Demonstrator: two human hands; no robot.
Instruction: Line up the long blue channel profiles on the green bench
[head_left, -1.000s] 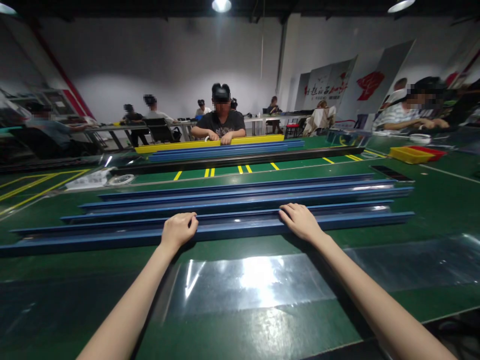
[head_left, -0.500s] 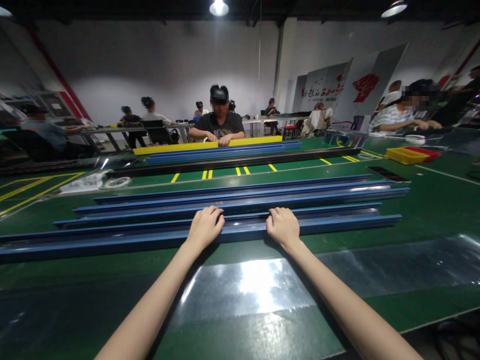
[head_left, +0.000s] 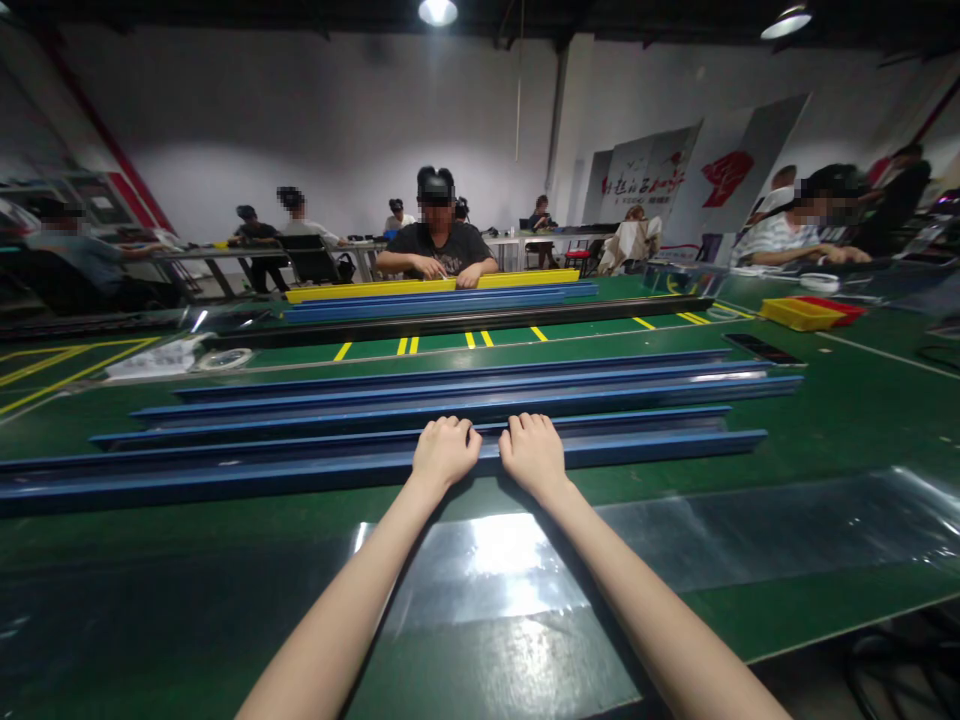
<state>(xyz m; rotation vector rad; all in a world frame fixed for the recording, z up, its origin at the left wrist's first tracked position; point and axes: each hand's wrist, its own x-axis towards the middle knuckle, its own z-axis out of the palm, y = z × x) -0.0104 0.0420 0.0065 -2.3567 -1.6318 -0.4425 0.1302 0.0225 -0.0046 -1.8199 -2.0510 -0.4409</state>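
Note:
In the head view, a long blue U-shaped channel (head_left: 225,482) lies across the green table, nearest to me. Over its middle, my left hand (head_left: 448,452) rests with bent fingers hooked over the walls. My right hand (head_left: 533,452) grips the same channel close by, fingers curled into its trough. A short stretch of blue shows between the two hands. The fingertips are partly hidden inside the channel. Just beyond lie more blue channels (head_left: 660,393), roughly parallel to the held one. On my side, a clear plastic strip (head_left: 765,540) stretches across the table beneath my forearms.
Farther back are a black strip (head_left: 480,320), a tape roll (head_left: 225,359), a phone (head_left: 765,349) and yellow and red trays (head_left: 801,314). Across the table, a person (head_left: 439,245) handles a yellow channel (head_left: 517,281). Other people sit at tables behind.
My hands have come closer together, the left moving right and the right moving slightly left. The near channel's right end sits a little farther left. The person opposite has shifted their hands.

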